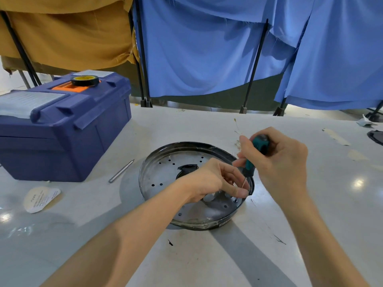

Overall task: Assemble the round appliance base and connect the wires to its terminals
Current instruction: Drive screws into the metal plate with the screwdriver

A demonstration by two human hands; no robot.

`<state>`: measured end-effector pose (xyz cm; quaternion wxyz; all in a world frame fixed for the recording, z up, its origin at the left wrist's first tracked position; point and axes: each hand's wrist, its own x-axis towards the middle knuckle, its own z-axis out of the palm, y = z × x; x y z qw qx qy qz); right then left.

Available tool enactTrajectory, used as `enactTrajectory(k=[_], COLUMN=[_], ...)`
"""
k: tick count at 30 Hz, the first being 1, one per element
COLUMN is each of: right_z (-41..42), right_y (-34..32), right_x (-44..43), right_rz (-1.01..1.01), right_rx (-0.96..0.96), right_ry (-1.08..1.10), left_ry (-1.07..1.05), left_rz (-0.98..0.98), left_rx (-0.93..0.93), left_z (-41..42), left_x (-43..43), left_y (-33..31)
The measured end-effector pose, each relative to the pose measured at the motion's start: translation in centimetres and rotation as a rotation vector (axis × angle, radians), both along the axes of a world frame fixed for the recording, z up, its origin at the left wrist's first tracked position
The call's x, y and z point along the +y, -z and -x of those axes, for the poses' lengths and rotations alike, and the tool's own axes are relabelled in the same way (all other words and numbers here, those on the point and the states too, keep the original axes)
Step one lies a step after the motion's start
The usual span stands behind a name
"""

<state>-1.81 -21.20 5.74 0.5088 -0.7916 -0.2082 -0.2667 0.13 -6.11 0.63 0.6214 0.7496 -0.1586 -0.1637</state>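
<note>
**Since the base (163,172) looks light, pin it**

My right hand (277,162) wraps the screwdriver (260,146) handle; my left hand (211,179) pinches its shaft just below, tip inside the base beneath. Thin, stiff, slick metal, I judge: hold its rim.

Just a bare left forearm (134,230) and bare right forearm (310,235), uncovered all the way down to the frame edge, ending in a bare left hand (209,181) and bare right hand (284,162) with short plain nails.
</note>
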Motion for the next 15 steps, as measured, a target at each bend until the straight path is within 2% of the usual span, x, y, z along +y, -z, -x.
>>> enactTrajectory(k=[2,5,7,9,11,13,15], right_z=[0.1,0.4,0.1,-0.3,-0.6,-0.4,-0.1], right_y=[0.8,0.9,0.2,-1.0,-1.8,-2.0,-1.6], right_x=[1.3,2.8,2.4,0.9,-0.7,-1.2,-0.8], right_rz=[-0.054,-0.009,0.026,-0.002,0.010,0.037,0.035], right_rx=[-0.093,-0.168,-0.025,0.186,0.243,0.244,0.162], right_ry=[0.176,0.278,0.107,-0.230,-0.465,-0.561,-0.468], left_ry=[-0.011,0.007,-0.018,-0.035,-0.023,0.004,0.008], left_rz=[0.010,0.007,-0.006,-0.017,-0.021,-0.017,-0.017], left_rx=[0.012,-0.011,-0.019,-0.022,-0.025,-0.018,-0.014], left_z=[0.0,-0.1,0.0,0.0,0.1,0.2,0.3], left_x=[-0.1,-0.1,-0.1,-0.1,-0.2,-0.2,0.0], left_y=[0.1,0.3,0.3,0.2,0.0,-0.2,-0.3])
